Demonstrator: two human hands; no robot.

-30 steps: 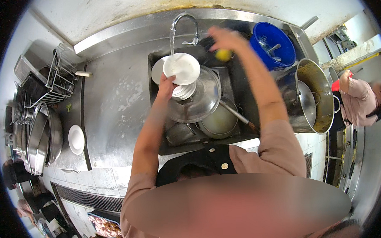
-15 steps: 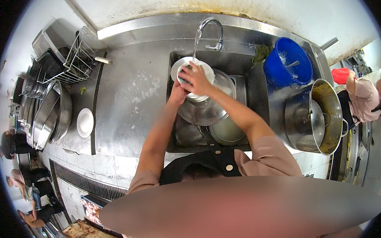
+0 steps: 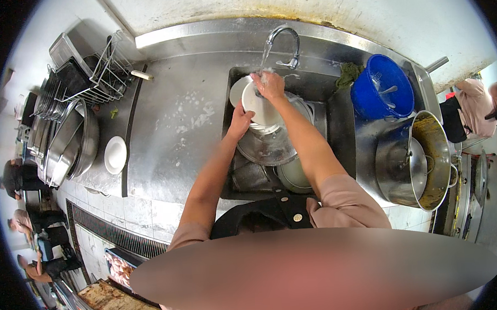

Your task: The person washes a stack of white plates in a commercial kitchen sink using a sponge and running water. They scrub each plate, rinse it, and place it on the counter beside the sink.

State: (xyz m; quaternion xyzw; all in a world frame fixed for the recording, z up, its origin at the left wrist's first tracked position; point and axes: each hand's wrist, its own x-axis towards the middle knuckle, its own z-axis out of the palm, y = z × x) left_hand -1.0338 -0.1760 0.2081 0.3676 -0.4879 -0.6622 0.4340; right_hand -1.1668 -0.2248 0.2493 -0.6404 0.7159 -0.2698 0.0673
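Over the sink, my left hand (image 3: 240, 123) grips the lower left edge of a tilted white bowl (image 3: 262, 109). My right hand (image 3: 270, 85) is closed at the bowl's top rim, where water from the faucet (image 3: 295, 45) splashes over its fingers. A white plate (image 3: 238, 91) shows partly behind the bowl. Beneath my hands, stacked white dishes (image 3: 267, 130) sit in a wide metal basin (image 3: 265, 153), mostly covered by the bowl and my forearm. The basin rests in the steel sink (image 3: 337, 151).
Right of the sink stand a blue bucket (image 3: 362, 94) with cutlery and a large stained pot (image 3: 438, 174) beside a smaller one. On the left are a wire rack (image 3: 104, 78), metal bowls (image 3: 87, 140) and a white dish (image 3: 115, 155). Other people (image 3: 476, 106) are farther off.
The white bowl has turned and tilted, showing more of its side. My right hand has moved from across the dish to its top rim under the water; my left hand keeps its hold.
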